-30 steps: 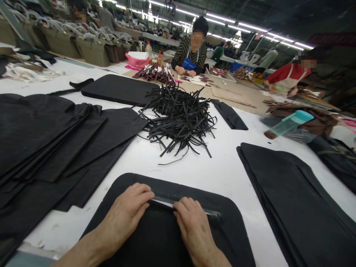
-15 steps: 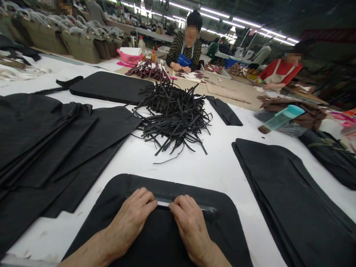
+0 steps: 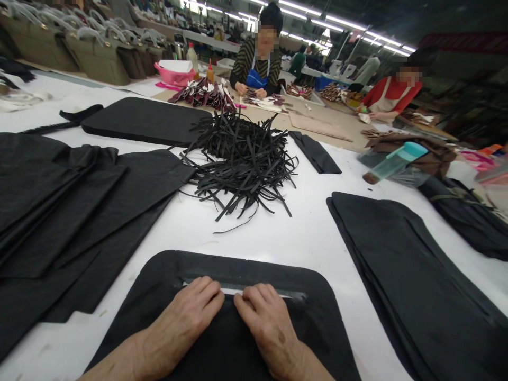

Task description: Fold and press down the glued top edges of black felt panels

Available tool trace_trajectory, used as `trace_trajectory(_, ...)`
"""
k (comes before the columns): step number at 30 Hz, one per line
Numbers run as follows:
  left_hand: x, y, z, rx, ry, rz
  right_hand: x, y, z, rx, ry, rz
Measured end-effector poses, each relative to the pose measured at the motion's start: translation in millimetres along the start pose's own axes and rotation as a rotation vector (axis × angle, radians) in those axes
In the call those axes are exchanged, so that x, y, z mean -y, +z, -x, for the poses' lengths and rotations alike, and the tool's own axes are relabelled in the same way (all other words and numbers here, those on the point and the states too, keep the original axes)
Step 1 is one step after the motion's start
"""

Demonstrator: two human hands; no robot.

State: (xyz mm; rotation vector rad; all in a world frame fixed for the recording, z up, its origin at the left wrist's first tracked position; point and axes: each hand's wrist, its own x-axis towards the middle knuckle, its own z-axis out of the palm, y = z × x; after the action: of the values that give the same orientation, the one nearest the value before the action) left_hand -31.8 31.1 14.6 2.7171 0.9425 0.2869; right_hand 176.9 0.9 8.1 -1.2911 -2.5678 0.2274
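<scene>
A black fabric panel (image 3: 317, 323) with rounded corners lies on the white table (image 3: 301, 233) right before me. A long slit with a pale strip (image 3: 232, 291) runs across its upper part. My left hand (image 3: 190, 317) and my right hand (image 3: 264, 323) rest side by side on the panel. Their fingertips are curled and pressed down along the near edge of the slit, almost touching each other. Neither hand holds a separate object.
A heap of thin black strips (image 3: 242, 159) lies in the middle. Stacks of black fabric (image 3: 79, 196) fill the left; another stack (image 3: 408, 275) lies right. A teal-lidded bottle (image 3: 395, 161) lies far right. Two people (image 3: 260, 58) work at the far table.
My right hand has slid left along the slit toward the left hand, narrowing the gap between them. The view has tilted slightly.
</scene>
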Motion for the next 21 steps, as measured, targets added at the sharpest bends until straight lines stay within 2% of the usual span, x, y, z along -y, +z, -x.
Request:
trace_trajectory(7,-1,12.8,4,-0.14,0.165,-0.237,-2,-1,3,-0.031,-0.072,0.046)
trace_trajectory(11,-7,21.1,5,-0.229,0.143,-0.356,-2,2,6,-0.021,-0.073,0.097)
trace_trajectory(15,-20,23.4,1,-0.194,0.05,-0.499,0,1,6,0.006,-0.073,0.13)
trace_trajectory(18,-27,25.0,1,-0.177,0.039,-0.541,-3,-5,11,-0.003,-0.091,0.165)
trace_trajectory(21,-33,25.8,1,-0.101,0.002,-0.572,-12,-13,22,0.003,-0.093,0.209)
